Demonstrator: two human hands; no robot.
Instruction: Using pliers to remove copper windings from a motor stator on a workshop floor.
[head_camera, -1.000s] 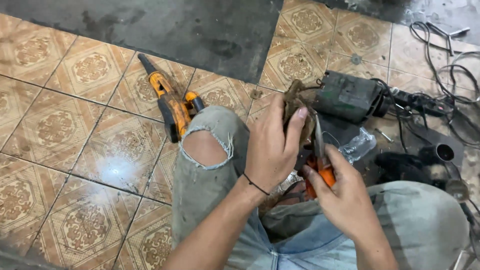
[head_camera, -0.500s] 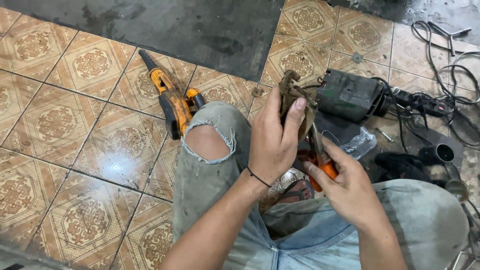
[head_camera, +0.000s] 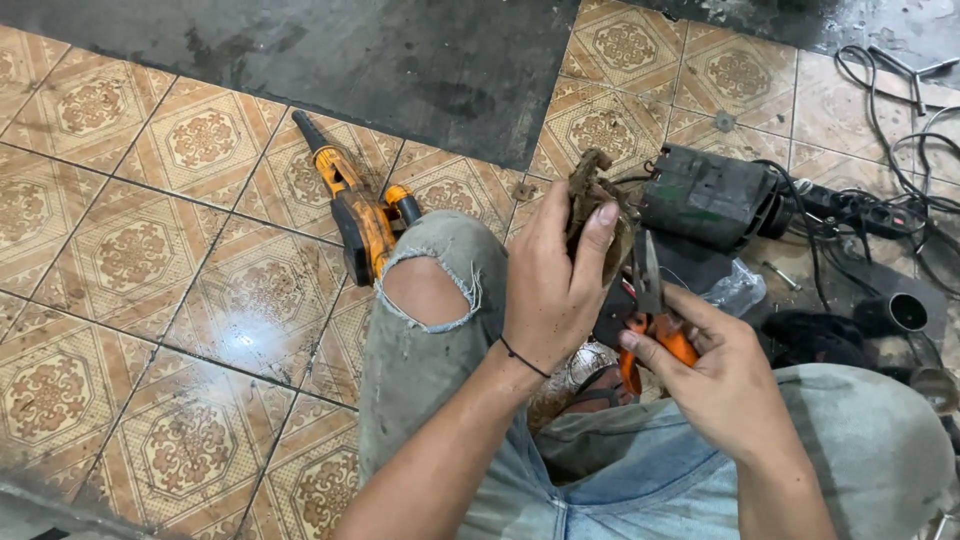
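left hand (head_camera: 556, 290): raised over knees, fingers wrapped around a grimy brown metal part (head_camera: 592, 200)
right hand (head_camera: 720, 370): closed on orange-handled pliers (head_camera: 648, 300), tips up beside the part
floor: orange power drill (head_camera: 352, 205), dark motor housing (head_camera: 712, 205)

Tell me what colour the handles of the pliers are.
Orange, seen in the head view: the pliers sit in the right hand.

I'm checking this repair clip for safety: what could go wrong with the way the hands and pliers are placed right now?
1. The pliers in the right hand point their tips toward the left hand; a slip could jab its fingers.
2. The left hand grips the rusty brown part bare, so rough edges might cut skin.
3. The work hangs over a bare knee showing through torn jeans, so a dropped part could hit it.
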